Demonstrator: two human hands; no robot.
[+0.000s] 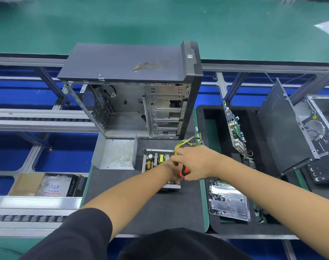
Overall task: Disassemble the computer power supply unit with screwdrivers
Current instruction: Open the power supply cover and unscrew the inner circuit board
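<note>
The opened power supply unit (154, 160) lies on the dark mat, its circuit board with coils and a capacitor showing. Its removed grey metal cover (115, 154) lies just to its left. Yellow and green wires (188, 142) run from the unit's far right corner. My right hand (195, 163) is over the unit's right side and grips a screwdriver with an orange and black handle (184, 172). My left hand (173, 172) reaches in beneath the right hand and is mostly hidden by it; its grasp cannot be made out.
An empty computer case (133, 94) stands behind the unit. A clear tray with several screws (228, 200) lies on the black foam mat at the right, beside a motherboard (235, 130) standing on edge and another case (298, 128). Boxes (45, 184) sit at the left.
</note>
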